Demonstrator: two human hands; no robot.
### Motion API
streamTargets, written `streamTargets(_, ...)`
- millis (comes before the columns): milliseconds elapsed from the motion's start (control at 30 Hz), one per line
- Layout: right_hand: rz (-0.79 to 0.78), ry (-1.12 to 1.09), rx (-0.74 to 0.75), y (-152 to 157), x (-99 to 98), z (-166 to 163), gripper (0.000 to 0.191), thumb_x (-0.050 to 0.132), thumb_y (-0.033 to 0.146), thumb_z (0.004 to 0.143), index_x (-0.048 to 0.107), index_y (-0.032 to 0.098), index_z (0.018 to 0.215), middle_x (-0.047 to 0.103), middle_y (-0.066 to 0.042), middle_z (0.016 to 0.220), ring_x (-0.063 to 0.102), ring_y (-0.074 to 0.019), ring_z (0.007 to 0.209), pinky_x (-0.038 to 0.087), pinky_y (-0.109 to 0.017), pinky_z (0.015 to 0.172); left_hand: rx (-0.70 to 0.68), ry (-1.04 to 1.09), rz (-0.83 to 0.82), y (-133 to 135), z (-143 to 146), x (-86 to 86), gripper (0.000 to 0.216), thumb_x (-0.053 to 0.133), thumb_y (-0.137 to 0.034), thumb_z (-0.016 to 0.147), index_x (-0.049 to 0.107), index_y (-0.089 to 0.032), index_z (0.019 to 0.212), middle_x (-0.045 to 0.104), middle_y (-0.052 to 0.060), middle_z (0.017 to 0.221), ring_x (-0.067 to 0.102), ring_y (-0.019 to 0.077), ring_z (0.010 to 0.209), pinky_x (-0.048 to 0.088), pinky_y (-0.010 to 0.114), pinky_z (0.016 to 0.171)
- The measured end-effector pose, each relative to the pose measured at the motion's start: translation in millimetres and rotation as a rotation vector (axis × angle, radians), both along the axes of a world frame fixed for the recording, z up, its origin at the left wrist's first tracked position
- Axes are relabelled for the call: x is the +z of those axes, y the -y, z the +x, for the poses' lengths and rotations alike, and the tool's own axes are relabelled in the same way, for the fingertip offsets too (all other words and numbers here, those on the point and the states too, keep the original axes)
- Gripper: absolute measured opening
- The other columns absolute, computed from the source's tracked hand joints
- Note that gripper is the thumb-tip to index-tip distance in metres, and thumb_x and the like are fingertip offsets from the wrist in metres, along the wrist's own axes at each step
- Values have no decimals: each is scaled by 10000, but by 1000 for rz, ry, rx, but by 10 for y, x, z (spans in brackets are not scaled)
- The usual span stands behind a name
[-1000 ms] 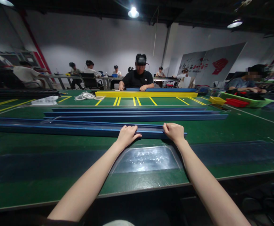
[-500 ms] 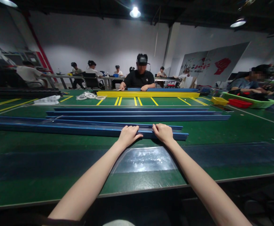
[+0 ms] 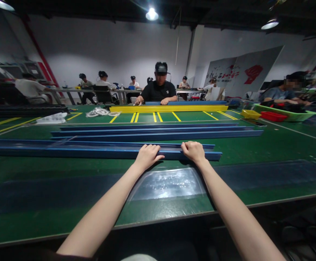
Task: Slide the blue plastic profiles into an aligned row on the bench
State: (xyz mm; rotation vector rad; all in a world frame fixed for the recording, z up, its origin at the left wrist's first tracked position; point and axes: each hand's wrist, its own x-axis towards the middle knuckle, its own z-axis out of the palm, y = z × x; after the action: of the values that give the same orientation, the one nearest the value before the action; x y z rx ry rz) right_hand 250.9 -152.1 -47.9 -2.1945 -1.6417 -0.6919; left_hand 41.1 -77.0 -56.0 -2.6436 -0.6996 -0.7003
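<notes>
A long blue channel strip (image 3: 65, 150) lies across the green table (image 3: 269, 148), reaching from the left edge to a little right of centre. My left hand (image 3: 147, 156) grips its near edge, fingers curled over the top. My right hand (image 3: 193, 151) grips the same strip a short way to the right, fingers curled over it too. A clear plastic sheet (image 3: 168, 183) lies flat on the table just below both hands.
More long blue strips (image 3: 158, 132) lie farther back, then a yellow strip (image 3: 168, 108) in front of a seated person in black. Coiled clear rings (image 3: 100, 111) sit at back left. Yellow, red and green trays (image 3: 274, 116) stand at right. Other people work behind.
The blue strip has slid to the right under my hands. My right hand shifted left along it, then a little back right. My left hand stayed put.
</notes>
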Motion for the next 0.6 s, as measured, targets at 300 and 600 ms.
streamTargets(300,54,-26,-53,188,2,345,447,331,347,802,650,175,539,658,-73,628,555,-144,580,238,-249,513,10,19,37,-23,-14,-8,362,418,-509,800,528,-164,806,609,34,806,531,176,768,291,279,652)
streamTargets(600,48,-47,-76,192,7,306,461,312,375,807,666,175,589,666,-75,665,560,-147,606,218,-242,500,31,10,54,-9,6,-38,358,417,-496,806,540,-163,756,600,31,763,519,172,733,280,287,630)
